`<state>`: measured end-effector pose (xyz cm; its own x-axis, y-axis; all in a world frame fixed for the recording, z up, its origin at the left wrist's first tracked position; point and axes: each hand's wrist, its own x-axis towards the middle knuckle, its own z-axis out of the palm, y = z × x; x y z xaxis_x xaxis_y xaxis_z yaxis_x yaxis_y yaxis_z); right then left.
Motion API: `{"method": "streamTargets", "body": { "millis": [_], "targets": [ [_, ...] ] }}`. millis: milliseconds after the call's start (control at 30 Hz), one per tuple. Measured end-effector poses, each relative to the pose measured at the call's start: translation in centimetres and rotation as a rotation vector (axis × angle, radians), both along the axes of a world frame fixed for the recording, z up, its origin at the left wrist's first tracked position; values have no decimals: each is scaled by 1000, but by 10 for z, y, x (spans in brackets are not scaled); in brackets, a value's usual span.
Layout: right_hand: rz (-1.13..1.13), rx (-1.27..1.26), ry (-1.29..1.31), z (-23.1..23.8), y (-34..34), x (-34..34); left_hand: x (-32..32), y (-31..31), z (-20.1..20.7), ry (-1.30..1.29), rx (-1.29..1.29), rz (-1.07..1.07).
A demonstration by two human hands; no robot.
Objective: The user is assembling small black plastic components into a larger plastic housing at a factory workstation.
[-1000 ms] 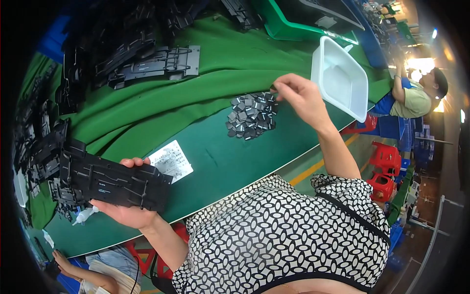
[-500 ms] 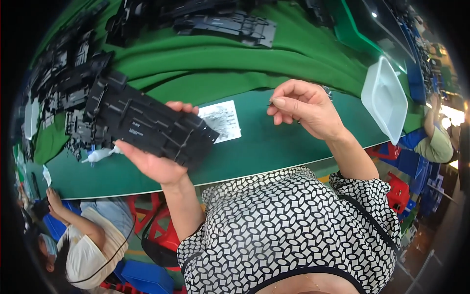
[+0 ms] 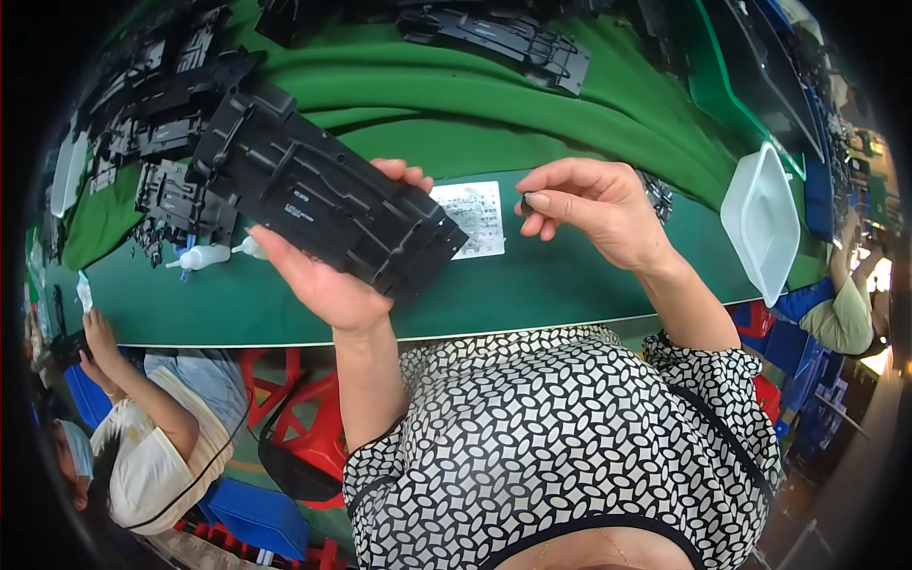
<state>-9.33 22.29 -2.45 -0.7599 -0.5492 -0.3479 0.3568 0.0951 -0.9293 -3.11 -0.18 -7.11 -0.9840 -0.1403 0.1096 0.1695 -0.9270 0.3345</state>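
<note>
The left hand (image 3: 328, 290) grips a black plastic part (image 3: 323, 198) by its edges, seemingly to leave its ribbed face uncovered; right of that grip, the right hand (image 3: 608, 214) pinches a small dark piece (image 3: 526, 203).

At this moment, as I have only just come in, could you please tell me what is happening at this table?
A person holds a black moulded part in the left hand, tilted above the green table. The right hand pinches a small dark piece, apart from that part. A white printed sheet lies partly hidden behind the part, and a white tub stands on the right.
</note>
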Motion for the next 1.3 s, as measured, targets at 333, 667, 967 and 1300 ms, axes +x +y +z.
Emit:
{"method": "streamTargets", "body": {
  "millis": [333,667,967,1300],
  "targets": [
    [125,383,799,-2,-18,-2,2,2,4,-46,1,13],
    [217,306,1295,-29,-31,-6,-1,2,1,25,8,32],
    [375,360,1510,-36,-24,-2,-4,4,1,117,52,17],
    [392,406,1527,-30,-21,0,-4,5,0,95,45,12]
  ]
}}
